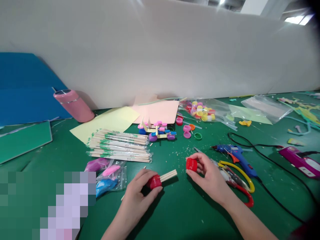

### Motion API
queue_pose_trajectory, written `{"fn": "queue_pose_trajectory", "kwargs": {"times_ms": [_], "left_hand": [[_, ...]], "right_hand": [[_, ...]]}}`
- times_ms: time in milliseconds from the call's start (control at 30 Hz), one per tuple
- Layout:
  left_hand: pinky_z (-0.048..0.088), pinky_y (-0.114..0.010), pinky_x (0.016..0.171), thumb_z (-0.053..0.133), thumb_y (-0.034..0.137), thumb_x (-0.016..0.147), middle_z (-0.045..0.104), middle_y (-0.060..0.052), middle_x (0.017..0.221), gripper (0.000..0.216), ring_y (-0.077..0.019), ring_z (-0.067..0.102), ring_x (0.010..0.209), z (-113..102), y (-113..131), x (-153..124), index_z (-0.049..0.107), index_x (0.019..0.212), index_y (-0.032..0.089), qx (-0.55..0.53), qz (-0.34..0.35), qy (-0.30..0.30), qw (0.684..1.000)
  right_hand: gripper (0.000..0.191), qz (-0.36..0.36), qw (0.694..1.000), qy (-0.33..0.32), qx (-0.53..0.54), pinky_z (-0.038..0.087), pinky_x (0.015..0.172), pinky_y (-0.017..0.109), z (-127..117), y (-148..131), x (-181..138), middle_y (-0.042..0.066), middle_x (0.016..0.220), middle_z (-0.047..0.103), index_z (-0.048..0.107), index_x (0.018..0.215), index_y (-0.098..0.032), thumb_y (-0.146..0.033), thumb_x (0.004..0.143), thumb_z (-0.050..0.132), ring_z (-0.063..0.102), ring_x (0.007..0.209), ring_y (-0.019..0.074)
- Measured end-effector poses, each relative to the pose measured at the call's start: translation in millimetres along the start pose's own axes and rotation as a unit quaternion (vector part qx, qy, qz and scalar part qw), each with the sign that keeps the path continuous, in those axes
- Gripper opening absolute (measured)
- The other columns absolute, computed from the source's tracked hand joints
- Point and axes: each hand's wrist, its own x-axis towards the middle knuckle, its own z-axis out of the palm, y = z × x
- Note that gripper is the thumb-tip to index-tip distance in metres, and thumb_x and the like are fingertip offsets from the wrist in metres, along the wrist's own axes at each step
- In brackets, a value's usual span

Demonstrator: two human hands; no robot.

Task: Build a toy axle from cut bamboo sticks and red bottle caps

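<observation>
My left hand (140,191) is closed round a red bottle cap (155,181), thumb in front and fingers behind. Bare wooden sticks (168,175) poke out to the right of that cap; whether the hand grips them too, I cannot tell. A red bottle cap (191,164), possibly two stacked together, is pinched between the thumb and fingers of my right hand (208,176). Just right of this hand lie a tool with one yellow and one red handle (246,185) and a blue glue gun (233,155). Small toy cars (161,135) with cap wheels stand farther back.
Wrapped chopsticks (120,146) lie at centre left, with bagged balloons (110,175) below them. Loose caps (187,134) and a bag of caps (200,111) are at the back. A pink flask (75,106) leans at left. A black cord (277,200) crosses the right side.
</observation>
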Motion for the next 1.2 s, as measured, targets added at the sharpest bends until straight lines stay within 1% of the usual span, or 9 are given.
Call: {"fn": "queue_pose_trajectory", "kwargs": {"times_ms": [167, 300, 433, 667, 767, 833, 900, 1000, 1200], "left_hand": [[0.047, -0.028, 0.071, 0.059, 0.022, 0.075, 0.059, -0.003, 0.085, 0.015, -0.017, 0.058, 0.078, -0.5, 2.0, 2.9, 0.059, 0.09, 0.021, -0.004, 0.004, 0.021, 1.0], [0.046, -0.028, 0.071, 0.059, 0.023, 0.075, 0.059, -0.003, 0.084, 0.015, -0.0173, 0.057, 0.078, -1.3, 3.3, 3.0, 0.058, 0.09, 0.02, 0.007, 0.006, 0.027, 1.0], [0.046, -0.029, 0.074, 0.058, 0.026, 0.076, 0.059, -0.004, 0.086, 0.016, -0.0182, 0.057, 0.082, -0.1, 2.9, 1.1, 0.058, 0.091, 0.02, 0.026, -0.001, 0.001, 1.0], [0.042, -0.033, 0.083, 0.057, 0.027, 0.077, 0.058, -0.004, 0.092, 0.019, -0.0187, 0.055, 0.088, 2.6, -1.2, 1.7, 0.057, 0.094, 0.02, 0.046, 0.012, -0.037, 0.998], [0.042, -0.033, 0.083, 0.056, 0.027, 0.077, 0.058, -0.005, 0.092, 0.018, -0.0187, 0.054, 0.088, 2.7, -0.8, 2.5, 0.056, 0.094, 0.02, 0.04, 0.011, -0.044, 0.998], [0.042, -0.032, 0.081, 0.055, 0.027, 0.078, 0.057, -0.005, 0.093, 0.018, -0.0187, 0.053, 0.089, 2.1, 0.0, 2.3, 0.056, 0.094, 0.02, 0.036, 0.008, -0.049, 0.998], [0.043, -0.032, 0.08, 0.055, 0.027, 0.079, 0.057, -0.005, 0.093, 0.018, -0.0185, 0.053, 0.089, 1.2, 0.5, 1.7, 0.056, 0.095, 0.02, 0.032, 0.006, -0.048, 0.998], [0.042, -0.031, 0.081, 0.056, 0.026, 0.078, 0.057, -0.004, 0.093, 0.018, -0.0181, 0.053, 0.089, -0.4, 0.3, 1.2, 0.056, 0.095, 0.02, 0.031, 0.009, -0.039, 0.999], [0.044, -0.032, 0.078, 0.054, 0.025, 0.078, 0.057, -0.006, 0.091, 0.017, -0.0192, 0.054, 0.087, -0.3, 1.4, 1.2, 0.056, 0.094, 0.018, 0.051, 0.012, -0.043, 0.998]], "right_hand": [[0.04, 0.018, 1.0, 0.0, 0.002, 0.046, 0.076, 0.031, 11.2, -2.8, -3.7, 0.005, 0.101, 0.06, 0.051, 0.117, -0.022, -0.037, 0.08, 0.054, 0.055, 0.092, 0.0221], [0.044, 0.073, 0.991, -0.005, 0.114, 0.048, 0.066, 0.028, 20.0, 1.7, -3.0, 0.005, 0.091, 0.063, 0.048, 0.121, -0.02, -0.039, 0.083, 0.05, 0.058, 0.079, 0.018], [0.044, 0.09, 0.976, 0.009, 0.199, 0.047, 0.06, 0.025, 20.5, 6.9, 0.1, 0.005, 0.085, 0.063, 0.047, 0.122, -0.017, -0.035, 0.082, 0.052, 0.06, 0.072, 0.0152], [0.045, 0.105, 0.957, 0.012, 0.272, 0.05, 0.069, 0.028, 15.2, 10.3, 0.8, 0.006, 0.099, 0.063, 0.049, 0.118, -0.018, -0.029, 0.076, 0.06, 0.062, 0.084, 0.0173], [0.05, 0.085, 0.968, 0.015, 0.235, 0.05, 0.07, 0.028, 15.5, 10.8, -2.1, 0.004, 0.095, 0.063, 0.047, 0.121, -0.021, -0.028, 0.074, 0.063, 0.061, 0.085, 0.0175], [0.049, 0.05, 0.984, 0.016, 0.169, 0.049, 0.071, 0.028, 15.9, 10.8, -4.7, 0.003, 0.094, 0.062, 0.046, 0.122, -0.023, -0.029, 0.076, 0.061, 0.059, 0.085, 0.017], [0.042, 0.015, 0.997, 0.017, 0.077, 0.048, 0.066, 0.027, 16.1, 10.1, -7.1, 0.003, 0.094, 0.06, 0.05, 0.119, -0.024, -0.03, 0.078, 0.058, 0.057, 0.076, 0.0153], [0.036, -0.017, 0.999, 0.032, -0.034, 0.045, 0.056, 0.024, 16.6, 7.8, -9.1, 0.003, 0.088, 0.059, 0.055, 0.112, -0.022, -0.033, 0.078, 0.057, 0.05, 0.06, 0.0122], [0.025, -0.035, 0.996, 0.034, -0.07, 0.042, 0.052, 0.02, 17.1, 4.0, -9.7, 0.001, 0.074, 0.059, 0.056, 0.099, -0.017, -0.033, 0.08, 0.054, 0.049, 0.059, 0.0119]]}}
